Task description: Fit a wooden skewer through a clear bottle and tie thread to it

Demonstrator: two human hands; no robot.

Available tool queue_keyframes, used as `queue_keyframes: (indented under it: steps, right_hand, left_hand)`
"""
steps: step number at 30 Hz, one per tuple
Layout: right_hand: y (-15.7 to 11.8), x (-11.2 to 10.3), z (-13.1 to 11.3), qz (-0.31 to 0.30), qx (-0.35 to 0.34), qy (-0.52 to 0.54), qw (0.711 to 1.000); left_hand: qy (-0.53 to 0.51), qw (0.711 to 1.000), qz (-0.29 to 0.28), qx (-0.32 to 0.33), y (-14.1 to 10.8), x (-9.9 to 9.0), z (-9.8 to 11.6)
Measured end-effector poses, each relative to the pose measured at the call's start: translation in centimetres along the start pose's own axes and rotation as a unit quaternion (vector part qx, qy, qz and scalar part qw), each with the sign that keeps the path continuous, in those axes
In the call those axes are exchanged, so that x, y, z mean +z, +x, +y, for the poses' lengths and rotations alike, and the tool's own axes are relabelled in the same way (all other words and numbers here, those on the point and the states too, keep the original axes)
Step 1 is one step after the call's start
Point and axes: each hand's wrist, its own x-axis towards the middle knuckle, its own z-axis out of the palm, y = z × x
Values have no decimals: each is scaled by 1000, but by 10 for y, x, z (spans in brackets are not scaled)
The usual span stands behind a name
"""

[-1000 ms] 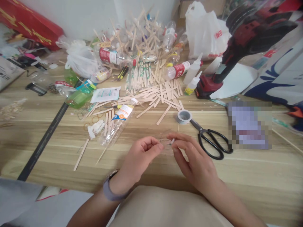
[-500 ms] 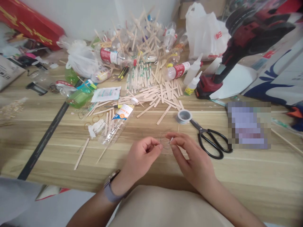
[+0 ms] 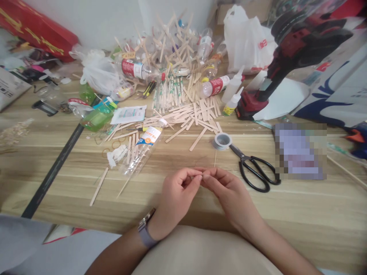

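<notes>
My left hand [image 3: 181, 190] is closed in a pinch, thumb against forefinger, on what looks like a thin wire; its wrist carries a watch on a purple band. Meeting it fingertip to fingertip, my right hand [image 3: 229, 191] pinches the same wire, most of which the fingers hide. Beyond my right hand sits a small grey spool [image 3: 222, 141]. Black-handled scissors [image 3: 255, 170] lie to its right, blades touching or just beside the spool. An empty clear plastic bottle [image 3: 145, 147] with a blue and white label rests on its side to the left.
Loose wooden craft sticks [image 3: 197, 110] spread across the middle, with a stick structure [image 3: 172, 42] and bottles behind. Two glue bottles [image 3: 231, 103] stand near a red and black power tool [image 3: 255, 99]. A blurred phone-like object [image 3: 299, 152] lies at right. A wooden stick [image 3: 99, 187] lies front left.
My hands have come together, closing the gap in which the curled thin wire showed. The left has moved right and the right hand slightly left. Things on the table lie as before.
</notes>
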Motion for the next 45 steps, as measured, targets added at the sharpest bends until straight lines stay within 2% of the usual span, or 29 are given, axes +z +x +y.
queue_keyframes:
  steps: [3,6,9,11,14,16,20,22,24,26,28,30,33,35,36,39,41,43,45]
  right_hand:
    - [1,2,-1,2,42,55,998]
    - [1,4,0,20,58,59,996]
    - [0,5,2,28,62,50,996]
    - [0,6,2,28,58,39,997]
    - [-1,5,3,26,38,20,999]
    - [-1,5,1,17,22,10,1000]
    - [0,2,-2,7,-18,-26,999]
    - [0,1,-4,12,-43,-73,996]
    - [-1,0,-5,16,-74,-136,988]
    - [-2,0,-6,23,-120,-217,968]
    - [-3,0,-6,31,-188,-311,931]
    - [-3,-1,-4,40,-281,-391,875]
    - [-1,-4,-2,61,-423,-469,773]
    - [0,-7,-2,54,-481,-502,717]
    - [0,-9,-2,38,-497,-513,699]
    - [2,-12,-4,-12,-514,-525,678]
    - [2,-12,-4,-12,-515,-524,678]
    - [2,-11,-4,5,-508,-512,693]
    - [1,-8,-4,21,-470,-484,738]
  left_hand:
    - [140,985,24,94,-3,0,-4]
    - [259,948,47,179,-3,0,-7]
    - [330,914,67,226,-2,1,-9]
    - [349,904,79,232,-1,1,-9]
    - [337,910,98,222,-1,1,-9]
    - [296,930,99,193,-1,1,-7]
    - [143,987,37,54,2,-3,-1]
    - [90,996,9,9,3,-5,0]
    - [71,997,-2,-4,3,-6,1]
    - [68,998,-8,-5,2,-7,1]
    - [68,998,-13,-7,2,-8,1]
    - [67,997,-21,-20,3,-9,2]
    - [46,995,-64,-56,9,-14,3]
    - [30,991,-110,-68,14,-19,4]
    - [28,989,-131,-67,16,-22,5]
    - [47,983,-168,-49,19,-26,7]
    - [84,984,-153,-21,16,-25,8]
    - [145,983,-104,39,11,-21,7]
    - [227,964,-38,136,5,-16,6]
